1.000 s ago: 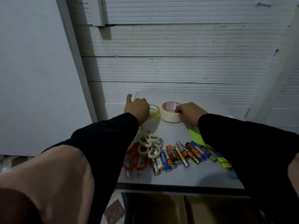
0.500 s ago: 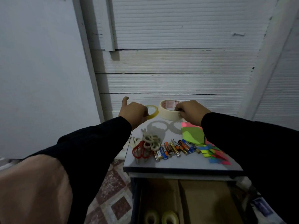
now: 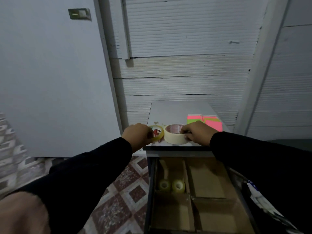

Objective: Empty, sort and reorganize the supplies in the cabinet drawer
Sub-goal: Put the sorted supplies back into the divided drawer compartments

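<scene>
Nearest to the camera, low in the view, the open drawer [image 3: 194,200] of the cabinet shows cardboard dividers [image 3: 189,179] that cut it into compartments. Two small clear tape rolls [image 3: 171,186] lie side by side in the back-left compartment; the other compartments show only bare cardboard. Left of the drawer is the floor w/ red and white tiles [image 3: 121,191].

Just above the drawer front, at the near edge of the bench [image 3: 175,110], both hands work, each in a black sleeve. Left hand [image 3: 137,135] has its fingers curled round the thin yellowish tape roll [image 3: 158,132], something red visible through its hole. Right hand [image 3: 197,133] grips the wide cream masking tape roll [image 3: 173,137] from the right side, fingers on its rim. The two rolls are touching or nearly so; cannot tell if they rest on the bench or are lifted.

Behind the right hand, neon pink and green sticky notes [image 3: 209,120] lie on the bench. Further back, a white ribbed wall [image 3: 185,73], and at far left a light switch [image 3: 79,14].
</scene>
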A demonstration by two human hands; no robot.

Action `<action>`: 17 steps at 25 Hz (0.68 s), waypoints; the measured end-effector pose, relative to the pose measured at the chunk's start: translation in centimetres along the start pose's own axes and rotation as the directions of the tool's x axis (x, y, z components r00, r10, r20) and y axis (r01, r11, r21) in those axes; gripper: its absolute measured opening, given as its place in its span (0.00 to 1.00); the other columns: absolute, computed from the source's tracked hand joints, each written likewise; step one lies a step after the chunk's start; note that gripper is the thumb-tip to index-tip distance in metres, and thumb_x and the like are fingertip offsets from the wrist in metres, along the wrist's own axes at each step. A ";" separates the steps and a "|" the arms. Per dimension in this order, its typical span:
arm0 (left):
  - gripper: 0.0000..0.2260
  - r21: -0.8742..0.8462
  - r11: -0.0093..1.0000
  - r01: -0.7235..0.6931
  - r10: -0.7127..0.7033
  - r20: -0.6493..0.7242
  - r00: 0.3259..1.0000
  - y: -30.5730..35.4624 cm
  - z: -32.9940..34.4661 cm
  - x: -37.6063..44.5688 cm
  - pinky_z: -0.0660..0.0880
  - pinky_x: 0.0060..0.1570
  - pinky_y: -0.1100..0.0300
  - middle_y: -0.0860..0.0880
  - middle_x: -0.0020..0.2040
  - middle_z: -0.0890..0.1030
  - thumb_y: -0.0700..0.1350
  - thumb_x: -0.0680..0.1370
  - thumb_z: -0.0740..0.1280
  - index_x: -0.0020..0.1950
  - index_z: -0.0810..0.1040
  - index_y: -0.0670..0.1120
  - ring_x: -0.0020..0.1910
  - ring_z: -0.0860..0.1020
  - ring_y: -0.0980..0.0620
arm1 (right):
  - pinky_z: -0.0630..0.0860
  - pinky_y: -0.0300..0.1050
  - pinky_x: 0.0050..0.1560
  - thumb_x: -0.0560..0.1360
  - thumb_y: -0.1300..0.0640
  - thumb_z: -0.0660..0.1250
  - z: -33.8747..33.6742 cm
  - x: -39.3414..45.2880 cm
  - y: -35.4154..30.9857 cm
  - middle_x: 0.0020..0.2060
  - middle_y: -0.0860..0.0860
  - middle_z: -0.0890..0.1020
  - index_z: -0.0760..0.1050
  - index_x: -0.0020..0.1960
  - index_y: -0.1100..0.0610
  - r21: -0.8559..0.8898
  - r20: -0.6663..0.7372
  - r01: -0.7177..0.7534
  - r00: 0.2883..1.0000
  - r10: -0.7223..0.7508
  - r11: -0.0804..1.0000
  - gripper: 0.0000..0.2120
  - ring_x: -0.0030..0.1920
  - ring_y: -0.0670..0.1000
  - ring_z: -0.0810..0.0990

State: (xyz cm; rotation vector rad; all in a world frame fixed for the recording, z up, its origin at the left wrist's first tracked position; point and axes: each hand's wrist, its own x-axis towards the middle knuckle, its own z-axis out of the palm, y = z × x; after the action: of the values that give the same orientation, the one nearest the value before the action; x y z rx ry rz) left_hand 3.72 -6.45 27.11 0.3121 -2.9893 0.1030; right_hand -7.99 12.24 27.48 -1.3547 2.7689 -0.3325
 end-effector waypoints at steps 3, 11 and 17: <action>0.17 0.003 1.000 0.012 -0.012 0.058 0.998 0.3 1.1 -2.6 0.76 0.46 0.55 0.47 0.50 0.81 0.57 0.79 0.59 0.50 0.79 0.46 0.48 0.79 0.45 | 0.68 0.43 0.51 0.77 0.63 0.60 2.0 -1.5 -0.8 0.59 0.57 0.79 0.76 0.61 0.60 -0.024 0.071 0.011 0.997 -0.009 1.000 0.14 0.59 0.56 0.76; 0.12 -0.044 0.996 0.073 -0.065 0.167 0.984 -0.4 5.7 -5.9 0.74 0.48 0.58 0.49 0.52 0.81 0.53 0.79 0.61 0.56 0.80 0.50 0.51 0.79 0.48 | 0.70 0.44 0.59 0.78 0.59 0.60 8.9 -2.4 -0.4 0.62 0.56 0.76 0.74 0.64 0.57 -0.025 0.233 -0.063 0.970 0.067 0.998 0.15 0.61 0.54 0.74; 0.12 -0.073 0.991 0.115 -0.094 0.241 0.966 -2.3 8.8 -5.1 0.75 0.49 0.58 0.48 0.53 0.81 0.52 0.79 0.61 0.57 0.79 0.49 0.52 0.79 0.49 | 0.69 0.45 0.64 0.79 0.58 0.58 13.5 0.7 1.3 0.64 0.55 0.75 0.73 0.66 0.56 -0.038 0.291 -0.125 0.948 0.131 0.991 0.16 0.63 0.54 0.73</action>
State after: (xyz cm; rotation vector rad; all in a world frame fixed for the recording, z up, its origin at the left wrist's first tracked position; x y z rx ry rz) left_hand 8.02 -8.42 17.82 0.5055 -3.1922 -0.0810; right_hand -7.67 10.09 14.12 -1.1149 2.5992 -0.0892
